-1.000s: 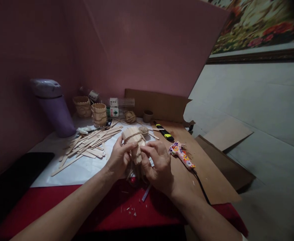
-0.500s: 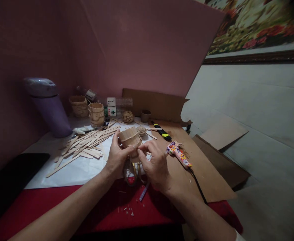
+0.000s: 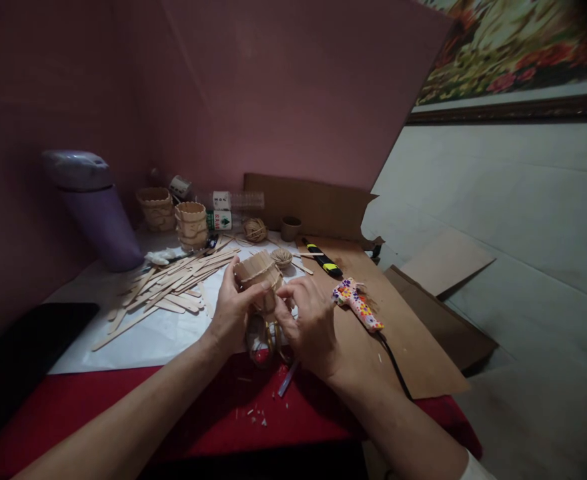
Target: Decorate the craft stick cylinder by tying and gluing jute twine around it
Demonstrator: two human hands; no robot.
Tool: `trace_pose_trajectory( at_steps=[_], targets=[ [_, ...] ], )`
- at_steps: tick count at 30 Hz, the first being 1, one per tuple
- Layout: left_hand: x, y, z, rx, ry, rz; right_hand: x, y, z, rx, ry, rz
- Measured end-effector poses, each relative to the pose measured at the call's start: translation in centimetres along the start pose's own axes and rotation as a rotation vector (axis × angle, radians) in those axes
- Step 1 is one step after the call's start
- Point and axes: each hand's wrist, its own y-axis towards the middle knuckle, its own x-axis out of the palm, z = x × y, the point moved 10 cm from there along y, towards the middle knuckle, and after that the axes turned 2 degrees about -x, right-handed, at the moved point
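Observation:
My left hand (image 3: 232,308) is closed around a small cup made of craft sticks (image 3: 259,268), tilted over the front of the white paper, thumb across its side. A braided twine band runs round the cup near its rim. Against the cup's right side, my right hand (image 3: 309,323) has thumb and forefinger pinched on the twine; the exact spot is mostly hidden by the fingers. Beneath the hands lie scissors with gold-coloured handles (image 3: 271,339), partly covered. A clear glue stick (image 3: 288,380) lies on the red cloth below my right hand.
Loose craft sticks (image 3: 173,287) are heaped on the left. Two finished stick cups (image 3: 192,227), a purple tumbler (image 3: 101,213) and plastic bottles stand or lie behind. Twine balls (image 3: 255,230), a utility knife (image 3: 323,259) and a flowered glue gun (image 3: 358,305) with cord are rightward.
The cup has tipped slightly in my left hand, so less of its lower side shows. My right fingers have shifted slightly along its right side, still pinched.

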Motion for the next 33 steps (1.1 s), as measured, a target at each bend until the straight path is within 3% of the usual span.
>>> trace_pose_trajectory(
  at_steps=[11,22,33],
  targets=[
    [0.1,0.0,-0.4,-0.068,-0.056,0.012,-0.5,0.0,-2.7,-0.292,-0.293,0.014],
    [0.2,0.1,-0.7,-0.080,-0.066,0.010,0.1,0.1,-1.5,-0.122,-0.043,-0.059],
    [0.4,0.4,-0.7,-0.083,-0.051,-0.025,0.0,0.0,-2.7,-0.222,-0.096,-0.059]
  ],
)
